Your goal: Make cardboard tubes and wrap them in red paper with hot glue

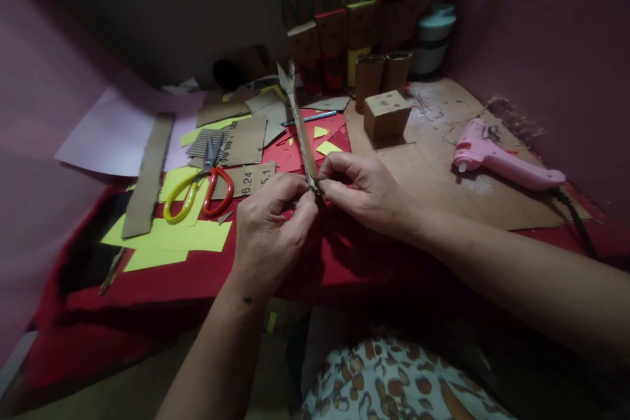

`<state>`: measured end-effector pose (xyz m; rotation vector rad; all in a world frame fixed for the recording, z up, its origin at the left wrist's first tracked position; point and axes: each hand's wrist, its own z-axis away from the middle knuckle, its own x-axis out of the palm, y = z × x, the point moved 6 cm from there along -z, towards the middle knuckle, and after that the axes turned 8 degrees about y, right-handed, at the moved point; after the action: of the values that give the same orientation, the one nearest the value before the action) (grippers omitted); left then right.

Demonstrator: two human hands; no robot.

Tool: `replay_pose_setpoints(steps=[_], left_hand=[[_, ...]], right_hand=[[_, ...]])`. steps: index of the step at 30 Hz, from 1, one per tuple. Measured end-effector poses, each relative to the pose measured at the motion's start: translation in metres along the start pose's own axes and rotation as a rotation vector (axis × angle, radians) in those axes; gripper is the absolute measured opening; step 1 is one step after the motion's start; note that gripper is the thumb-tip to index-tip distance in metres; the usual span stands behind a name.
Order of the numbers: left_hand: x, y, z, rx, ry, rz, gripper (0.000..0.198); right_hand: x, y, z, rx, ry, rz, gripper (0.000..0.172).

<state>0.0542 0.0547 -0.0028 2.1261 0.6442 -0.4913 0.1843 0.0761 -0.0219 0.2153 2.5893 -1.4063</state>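
Note:
A long narrow cardboard strip (299, 123) stands tilted, its notched top end pointing away from me. Both hands pinch its lower end over the red cloth. My left hand (273, 223) grips it from the left with thumb and fingers closed. My right hand (364, 187) grips it from the right, fingertips meeting the left hand's. Scissors (203, 189) with one yellow and one orange handle lie to the left of my left hand on yellow paper (170, 236).
A pink glue gun (502, 161) lies at the right on a brown board (443, 170), cord trailing toward me. A small cardboard box (386, 115), cardboard tubes (381, 75) and cardboard figures (344, 29) stand at the back. Cardboard scraps (147, 174) and a blue pen (312, 117) litter the table.

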Motion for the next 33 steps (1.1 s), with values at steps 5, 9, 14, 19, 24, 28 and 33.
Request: replay_pose_setpoints(steps=[5, 9, 14, 19, 24, 28, 33], left_hand=[[0.0, -0.002, -0.001, -0.02, -0.04, 0.084, 0.013], [0.0, -0.004, -0.001, -0.029, -0.08, 0.095, 0.011], [-0.001, -0.002, 0.0, 0.016, -0.105, 0.024, 0.013], [-0.002, 0.0, 0.001, 0.049, -0.111, -0.022, 0.013], [-0.001, 0.003, 0.001, 0.076, -0.096, -0.056, 0.014], [0.0, 0.005, 0.001, 0.095, -0.085, -0.04, 0.014], [0.001, 0.006, 0.0, 0.091, -0.083, -0.046, 0.014]], right_hand=[[0.0, 0.002, -0.001, 0.024, -0.027, -0.036, 0.011], [-0.002, -0.002, -0.001, -0.036, -0.018, -0.009, 0.012], [-0.001, -0.009, 0.001, -0.167, -0.011, 0.035, 0.011], [-0.001, -0.012, 0.002, -0.256, -0.003, 0.084, 0.01], [-0.002, -0.014, 0.002, -0.281, -0.022, 0.108, 0.01], [-0.003, -0.014, 0.002, -0.306, -0.003, 0.12, 0.011], [-0.002, -0.013, 0.002, -0.331, -0.027, 0.115, 0.012]])
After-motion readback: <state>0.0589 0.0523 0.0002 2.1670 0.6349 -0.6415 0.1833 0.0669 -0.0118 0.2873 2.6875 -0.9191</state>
